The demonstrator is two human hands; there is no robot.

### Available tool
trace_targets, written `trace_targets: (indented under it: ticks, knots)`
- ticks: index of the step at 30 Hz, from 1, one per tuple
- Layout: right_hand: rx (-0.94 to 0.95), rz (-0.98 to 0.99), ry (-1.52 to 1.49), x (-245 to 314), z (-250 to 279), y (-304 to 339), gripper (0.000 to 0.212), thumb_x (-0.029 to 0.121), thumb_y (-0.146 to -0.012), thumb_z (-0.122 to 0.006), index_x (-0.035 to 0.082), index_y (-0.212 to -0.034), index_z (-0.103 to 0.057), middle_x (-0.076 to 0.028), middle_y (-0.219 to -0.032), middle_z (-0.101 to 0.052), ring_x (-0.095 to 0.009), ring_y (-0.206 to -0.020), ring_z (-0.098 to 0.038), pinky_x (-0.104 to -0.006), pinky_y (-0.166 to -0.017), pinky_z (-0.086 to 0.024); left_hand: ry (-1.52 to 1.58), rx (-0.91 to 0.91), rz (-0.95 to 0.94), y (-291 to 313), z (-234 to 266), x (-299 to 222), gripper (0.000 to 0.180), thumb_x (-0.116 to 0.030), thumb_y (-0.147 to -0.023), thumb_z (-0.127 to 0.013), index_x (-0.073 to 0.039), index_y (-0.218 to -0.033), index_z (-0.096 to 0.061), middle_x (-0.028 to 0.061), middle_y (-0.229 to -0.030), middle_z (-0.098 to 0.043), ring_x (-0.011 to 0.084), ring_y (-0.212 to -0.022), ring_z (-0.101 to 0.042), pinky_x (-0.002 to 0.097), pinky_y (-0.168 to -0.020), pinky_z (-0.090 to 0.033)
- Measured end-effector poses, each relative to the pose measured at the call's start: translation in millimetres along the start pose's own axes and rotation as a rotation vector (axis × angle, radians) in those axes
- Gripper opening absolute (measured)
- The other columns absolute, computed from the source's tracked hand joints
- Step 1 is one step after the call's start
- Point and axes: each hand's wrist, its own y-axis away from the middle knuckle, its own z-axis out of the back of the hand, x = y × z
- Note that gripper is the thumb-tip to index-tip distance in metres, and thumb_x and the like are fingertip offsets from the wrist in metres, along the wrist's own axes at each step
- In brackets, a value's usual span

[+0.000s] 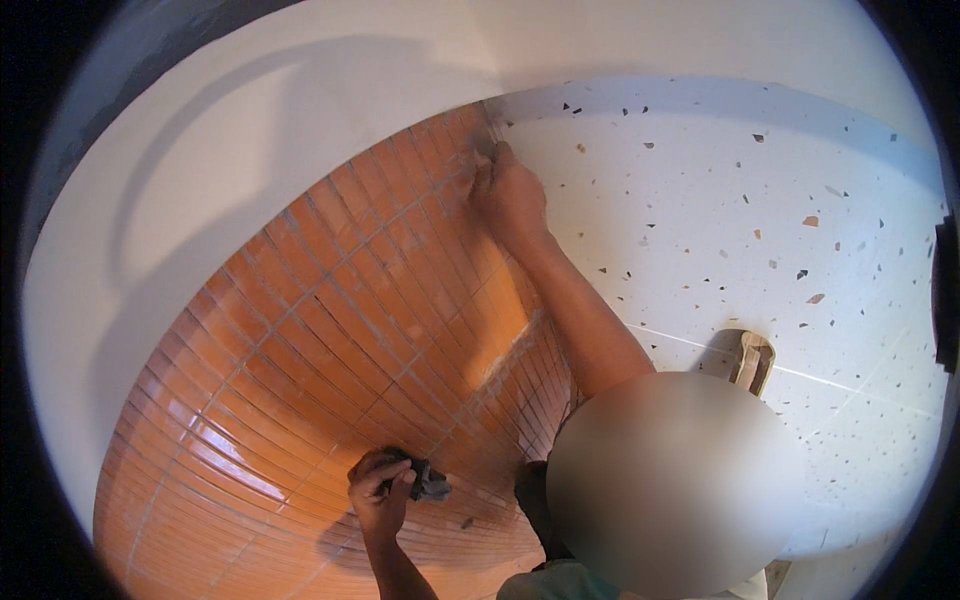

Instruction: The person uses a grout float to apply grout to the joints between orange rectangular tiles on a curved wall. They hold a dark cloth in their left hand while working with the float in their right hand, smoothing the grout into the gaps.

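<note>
— Down at the lower middle of the view, what has the left hand (380, 495) got?

— A dark crumpled rag (428, 482), bunched in curled fingers and pressed against the orange tiled wall (300, 340). The rag pokes out to the right of the fist, its longer side lying roughly along the tile rows.

— And the right hand (508, 195)?

— Stretched far up to the top corner of the tiling, where it meets the white speckled floor (720, 200) and the pale plaster (250, 110). The fingers are bent in against the edge tiles. I cannot tell whether they pinch anything; it's too small and shaded.

— So which step is this, would you say?

— Cleaning or rubbing grout lines, I'd judge: one hand working the corner joint, the other holding the rag ready lower down. Whitish smears show mid-wall near the forearm.

— What would the next move need?

— Probably bringing the rag up along the grey joints to that smeared patch, with steady pressure.
</note>
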Motion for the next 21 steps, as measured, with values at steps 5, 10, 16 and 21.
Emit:
trace_targets:
  ticks: [5, 10, 16, 21]
  knots:
    - [0.212, 0.008, 0.073, 19.5, 26.3, 22.3, 0.025, 0.024, -0.093, -0.052, 0.001, -0.102, -0.054, -0.027, -0.082, -0.063, -0.046, -0.082, -0.062, -0.0526, -0.072, -0.048, 0.065, 0.008, 0.029, 3.7, 2.8, 9.0, 0.016, 0.003, -0.074, -0.076, -0.003, -0.089, -0.073, 0.0111, -0.09, -0.066, 0.0194, -0.085, -0.062, 0.0306, -0.077, -0.049]
    - [0.356, -0.002, 0.062, -0.8, 54.4, 40.6, 0.033, 0.024, -0.093, -0.05, -0.001, -0.114, -0.053, -0.027, -0.095, -0.065, -0.044, -0.092, -0.063, -0.0503, -0.081, -0.049, 0.052, 0.003, 0.033, 6.3, 1.1, 6.4, 0.014, -0.009, -0.079, -0.075, -0.003, -0.091, -0.073, 0.0118, -0.092, -0.065, 0.0228, -0.092, -0.061, 0.0341, -0.083, -0.047]
    - [0.646, 0.172, -0.124, 17.2, 82.9, 103.7, 0.018, 0.015, -0.091, -0.052, 0.0, -0.101, -0.056, -0.021, -0.082, -0.062, -0.04, -0.083, -0.062, -0.0426, -0.069, -0.048, 0.167, -0.004, 0.157, 14.2, -14.2, 5.1, 0.03, -0.019, -0.084, -0.073, -0.002, -0.108, -0.068, 0.0129, -0.112, -0.06, 0.0247, -0.1, -0.06, 0.0363, -0.088, -0.048]
    - [1.14, 0.172, -0.185, 61.7, 105.7, 188.6, 0.035, 0.015, -0.091, -0.05, 0.003, -0.123, -0.048, -0.025, -0.104, -0.06, -0.041, -0.095, -0.062, -0.0498, -0.079, -0.049, 0.633, 0.093, 0.224, 17.1, -46.8, -16.4, 0.045, -0.029, -0.091, -0.065, -0.002, -0.126, -0.057, 0.0112, -0.122, -0.055, 0.0223, -0.114, -0.054, 0.036, -0.093, -0.046]
